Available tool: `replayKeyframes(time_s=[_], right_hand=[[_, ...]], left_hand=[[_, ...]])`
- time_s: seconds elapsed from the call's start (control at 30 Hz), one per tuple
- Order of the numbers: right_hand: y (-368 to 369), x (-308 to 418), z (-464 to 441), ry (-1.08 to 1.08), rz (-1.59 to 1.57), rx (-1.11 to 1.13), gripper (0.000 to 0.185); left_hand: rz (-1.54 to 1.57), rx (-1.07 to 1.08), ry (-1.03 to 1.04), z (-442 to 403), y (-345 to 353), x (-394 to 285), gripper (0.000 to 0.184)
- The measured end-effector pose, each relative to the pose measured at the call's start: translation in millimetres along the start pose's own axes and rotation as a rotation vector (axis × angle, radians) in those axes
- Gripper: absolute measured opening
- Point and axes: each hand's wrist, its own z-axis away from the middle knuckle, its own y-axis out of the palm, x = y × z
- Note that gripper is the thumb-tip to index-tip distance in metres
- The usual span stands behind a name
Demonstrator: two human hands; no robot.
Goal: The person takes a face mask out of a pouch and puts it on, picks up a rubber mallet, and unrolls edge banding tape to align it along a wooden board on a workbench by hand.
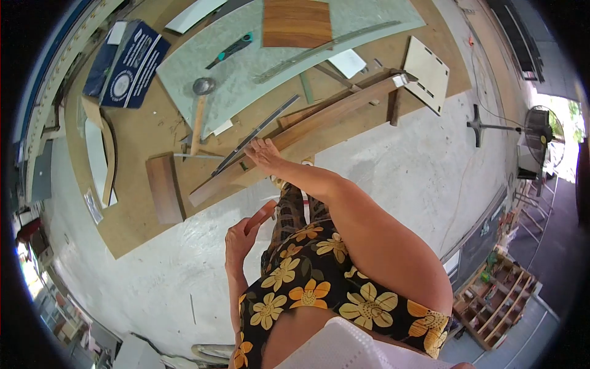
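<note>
My right hand (264, 155) lies over the near part of a long brown wooden plank (332, 123), its fingers curled over the upper edge. Right beside those fingers is a thin dark metal strip (270, 122), slanting across the plank's left part. Lower down, my left hand (239, 241) is closed around a small reddish-brown block (263, 213), held in front of my legs. A hammer (200, 114) with a wooden handle lies beyond the plank. Left of the plank sits a short brown board (163, 187).
Brown sheeting (138, 135) covers the work surface. On it are a pale green glass-like panel (239, 80), a utility knife (230, 50), a wood-grain panel (297, 23), a blue box (132, 64) and a slotted cream board (426, 75). A fan (541, 135) stands at right.
</note>
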Motion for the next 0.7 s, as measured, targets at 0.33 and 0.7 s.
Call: replayKeyframes(time_s=[0.33, 0.7], right_hand=[[-73.3, -41.0, 85.8, 0.1, -0.418, -0.006, 0.062], [-26.1, -120.8, 265.5, 0.649, -0.611, 0.342, 0.03]], left_hand=[[-0.083, 0.089, 0.155, -21.8, 5.7, -19.5, 0.025], [-0.274, 0.139, 0.32, -41.7, 4.7, -67.1, 0.032]])
